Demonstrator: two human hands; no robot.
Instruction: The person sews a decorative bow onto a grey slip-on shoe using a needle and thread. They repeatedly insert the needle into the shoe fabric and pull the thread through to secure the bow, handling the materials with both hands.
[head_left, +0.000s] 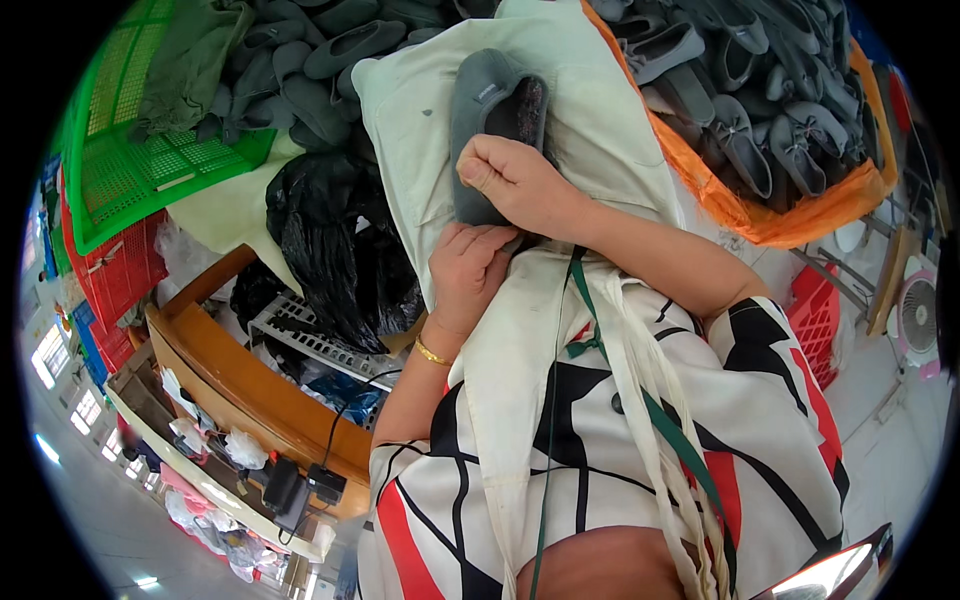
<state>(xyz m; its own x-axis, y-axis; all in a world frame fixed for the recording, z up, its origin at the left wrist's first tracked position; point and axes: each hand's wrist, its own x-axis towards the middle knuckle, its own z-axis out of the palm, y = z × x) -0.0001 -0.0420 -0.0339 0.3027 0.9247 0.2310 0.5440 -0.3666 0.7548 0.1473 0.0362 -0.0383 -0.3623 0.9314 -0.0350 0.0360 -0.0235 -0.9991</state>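
A dark grey slip-on shoe (477,110) lies on the pale cloth (605,130) spread over my lap, its end with the small light label pointing away from me. My left hand (467,268) is closed at the near end of the shoe, thumb and fingers pinching its edge. Just above, my right hand (520,183) is curled into a fist across the shoe's middle. Whatever those right fingers hold, if anything, is hidden or too fine to see. The wrist and fist cover part of the shoe's opening.
An orange sack (800,235) full of grey shoes stands at the right. More loose grey shoes (310,90) pile up at the far left beside a green basket (110,200). A black plastic bag (340,240) and a wooden bench (250,380) are on my left; a fan (915,305) is far right.
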